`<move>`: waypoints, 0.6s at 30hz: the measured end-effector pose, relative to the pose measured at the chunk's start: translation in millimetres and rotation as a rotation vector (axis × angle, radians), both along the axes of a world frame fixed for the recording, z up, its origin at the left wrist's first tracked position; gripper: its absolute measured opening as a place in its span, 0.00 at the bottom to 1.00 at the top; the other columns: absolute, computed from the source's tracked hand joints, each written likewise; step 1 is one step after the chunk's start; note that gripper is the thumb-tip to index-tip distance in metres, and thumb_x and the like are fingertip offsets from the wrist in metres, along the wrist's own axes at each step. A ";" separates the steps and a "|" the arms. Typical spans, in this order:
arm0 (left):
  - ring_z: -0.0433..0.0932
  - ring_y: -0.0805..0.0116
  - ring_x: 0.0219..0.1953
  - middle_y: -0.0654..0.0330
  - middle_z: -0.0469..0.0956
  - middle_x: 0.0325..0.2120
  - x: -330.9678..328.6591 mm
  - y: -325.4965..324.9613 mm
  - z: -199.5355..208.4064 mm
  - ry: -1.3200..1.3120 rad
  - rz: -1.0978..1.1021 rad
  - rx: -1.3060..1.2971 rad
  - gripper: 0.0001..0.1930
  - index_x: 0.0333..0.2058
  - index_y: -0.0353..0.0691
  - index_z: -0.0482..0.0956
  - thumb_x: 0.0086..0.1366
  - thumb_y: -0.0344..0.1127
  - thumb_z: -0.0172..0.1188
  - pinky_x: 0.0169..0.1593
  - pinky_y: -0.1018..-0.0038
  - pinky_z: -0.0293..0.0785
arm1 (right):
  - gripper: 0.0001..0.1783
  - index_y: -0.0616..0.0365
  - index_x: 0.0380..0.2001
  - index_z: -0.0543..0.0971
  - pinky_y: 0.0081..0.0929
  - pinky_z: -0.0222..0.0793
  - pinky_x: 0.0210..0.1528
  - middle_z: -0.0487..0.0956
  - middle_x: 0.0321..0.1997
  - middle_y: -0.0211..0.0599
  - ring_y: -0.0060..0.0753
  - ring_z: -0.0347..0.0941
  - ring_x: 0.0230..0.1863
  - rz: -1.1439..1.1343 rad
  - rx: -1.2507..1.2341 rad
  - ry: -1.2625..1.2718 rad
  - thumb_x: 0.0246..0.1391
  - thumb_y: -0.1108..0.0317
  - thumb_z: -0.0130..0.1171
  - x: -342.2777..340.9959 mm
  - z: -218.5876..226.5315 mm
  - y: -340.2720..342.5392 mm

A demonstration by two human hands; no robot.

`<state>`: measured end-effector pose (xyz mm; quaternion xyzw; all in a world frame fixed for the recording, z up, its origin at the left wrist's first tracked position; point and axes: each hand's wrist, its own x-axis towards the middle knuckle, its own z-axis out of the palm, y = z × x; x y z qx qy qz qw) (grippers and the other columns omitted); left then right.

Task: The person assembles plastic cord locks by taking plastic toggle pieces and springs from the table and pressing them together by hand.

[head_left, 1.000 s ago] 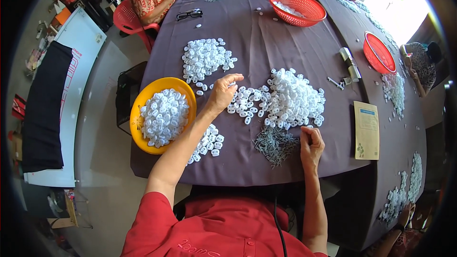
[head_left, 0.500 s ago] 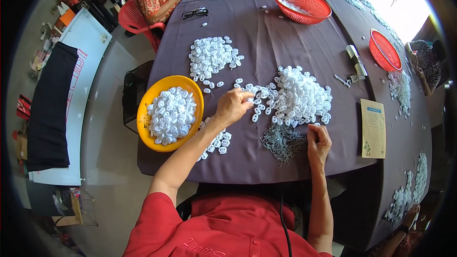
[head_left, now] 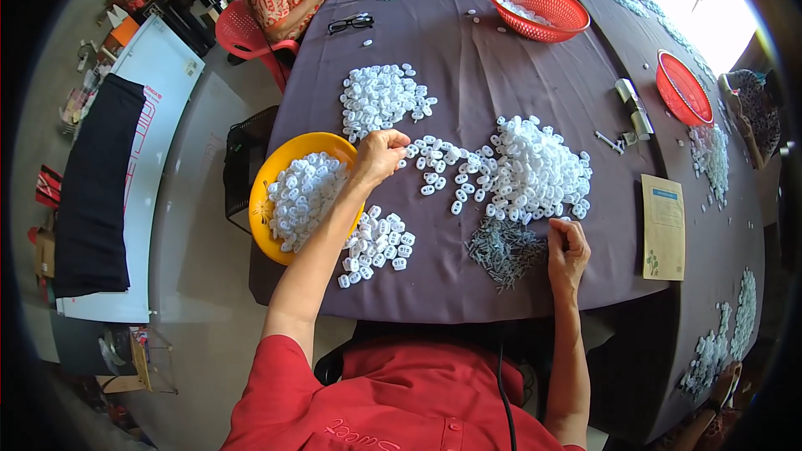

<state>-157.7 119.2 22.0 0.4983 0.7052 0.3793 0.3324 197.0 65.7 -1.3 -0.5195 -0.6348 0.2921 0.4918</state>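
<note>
My left hand (head_left: 380, 157) is closed in a pinch over the table, beside a trail of small white oval plastic pieces (head_left: 436, 169). Whatever is between its fingertips is too small to make out. My right hand (head_left: 569, 252) is curled closed at the right edge of a heap of thin grey pins (head_left: 504, 249); its fingertips are tucked in and hide anything they hold. Beyond the pins rises a large heap of white two-holed pieces (head_left: 543, 169). Another white heap (head_left: 383, 98) lies beyond my left hand, and a scattered group of white pieces (head_left: 380, 246) sits by my left forearm.
A yellow bowl (head_left: 261, 221) of white pieces stands at the left, partly behind my forearm. Red baskets (head_left: 547, 21), glasses (head_left: 351, 24) and a brown envelope (head_left: 663, 230) lie on the dark tablecloth (head_left: 451, 284). Other people work at the far side and the right.
My left hand has moved left, away from the large white heap toward the yellow bowl. My right hand stays beside the grey pins. The view has shifted slightly.
</note>
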 end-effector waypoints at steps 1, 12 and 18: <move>0.76 0.74 0.21 0.60 0.79 0.22 -2.1 -1.7 -2.5 0.108 -0.082 0.070 0.11 0.36 0.37 0.81 0.52 0.28 0.59 0.26 0.76 0.73 | 0.06 0.65 0.31 0.76 0.13 0.63 0.36 0.72 0.29 0.28 0.16 0.68 0.32 0.001 0.002 0.004 0.49 0.82 0.53 -1.2 1.0 0.0; 0.78 0.60 0.29 0.53 0.76 0.28 37.5 -3.5 -13.7 0.460 -0.287 0.288 0.12 0.35 0.42 0.82 0.50 0.26 0.58 0.36 0.69 0.74 | 0.05 0.64 0.31 0.77 0.13 0.63 0.35 0.72 0.28 0.27 0.16 0.67 0.31 -0.003 0.013 -0.013 0.50 0.82 0.54 -1.8 1.3 -0.1; 0.77 0.56 0.31 0.53 0.76 0.30 42.2 -3.1 -14.3 0.578 -0.255 0.280 0.08 0.32 0.41 0.81 0.52 0.29 0.59 0.37 0.66 0.74 | 0.05 0.63 0.31 0.76 0.14 0.63 0.35 0.72 0.29 0.27 0.16 0.67 0.31 0.000 0.009 -0.005 0.50 0.81 0.53 -1.7 3.0 -0.4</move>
